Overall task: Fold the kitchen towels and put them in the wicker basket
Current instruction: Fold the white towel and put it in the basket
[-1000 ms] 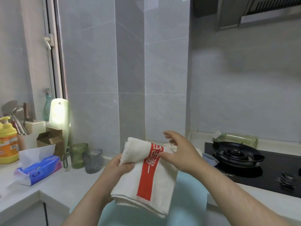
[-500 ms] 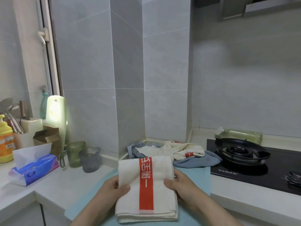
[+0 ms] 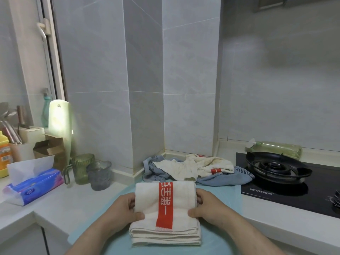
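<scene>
At the left of the counter lies a blue tissue pack (image 3: pixel 35 184), and next to it stand a green glass mug (image 3: pixel 82 168) and a grey glass (image 3: pixel 99 175). The left hand (image 3: pixel 123 208) grips the left edge of the folded white towel (image 3: pixel 181 205) with the red stripe, thumb on top and fingers curled under. The towel is over a light blue mat (image 3: pixel 220 194). The right hand (image 3: pixel 207 208) grips its right edge in the same way. Behind it, a pile of unfolded towels (image 3: pixel 193 168) lies in the corner, just beside the black gas stove (image 3: pixel 276 168).
</scene>
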Motion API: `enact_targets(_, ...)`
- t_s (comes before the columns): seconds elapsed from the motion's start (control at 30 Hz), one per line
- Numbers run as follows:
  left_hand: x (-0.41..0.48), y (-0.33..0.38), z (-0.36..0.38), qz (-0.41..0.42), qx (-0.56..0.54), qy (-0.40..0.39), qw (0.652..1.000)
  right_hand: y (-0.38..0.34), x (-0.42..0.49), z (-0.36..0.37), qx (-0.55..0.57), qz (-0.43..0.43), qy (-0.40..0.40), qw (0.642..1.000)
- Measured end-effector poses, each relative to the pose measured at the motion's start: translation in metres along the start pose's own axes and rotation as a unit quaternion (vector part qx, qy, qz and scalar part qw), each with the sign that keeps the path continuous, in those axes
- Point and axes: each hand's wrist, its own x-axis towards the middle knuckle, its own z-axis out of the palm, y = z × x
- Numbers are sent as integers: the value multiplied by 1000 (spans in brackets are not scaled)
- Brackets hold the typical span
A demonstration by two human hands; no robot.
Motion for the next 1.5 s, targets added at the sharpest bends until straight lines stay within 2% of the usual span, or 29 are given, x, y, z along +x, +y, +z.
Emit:
enact_targets(0.17,1,-3,0,5,-109,-11,994,7,0,5,3,-42,25,999)
enact_targets(0.37,-3,-9,1,54,16,33,998,10,-10,7,-34,-91,67,993)
enact_targets(0.53,-9,-17,-7,83,98,36,991,13,-18,6,-47,-92,35,994)
enact_targets(0.63,-15,-17,-8,102,120,25,987,16,-21,4,-64,-95,53,992)
enact_targets(0.77,-24,-14,-10,120,165,7,979,17,-23,8,-146,-114,75,980)
enact_targets(0.9,-30,-14,-13,140,231,15,963,1,-36,3,-260,-147,28,954)
enact_targets(1.07,-34,-6,-9,136,271,29,952,-6,-48,4,-309,-193,46,930)
enact_targets(1.17,-43,-5,-8,142,274,69,949,-5,-53,7,-322,-206,40,923)
enact_targets(1.37,-50,-3,-2,199,330,50,921,-5,-65,5,-302,-173,33,937)
enact_targets(1.5,-50,-3,1,196,362,34,911,-8,-73,6,-302,-159,13,940)
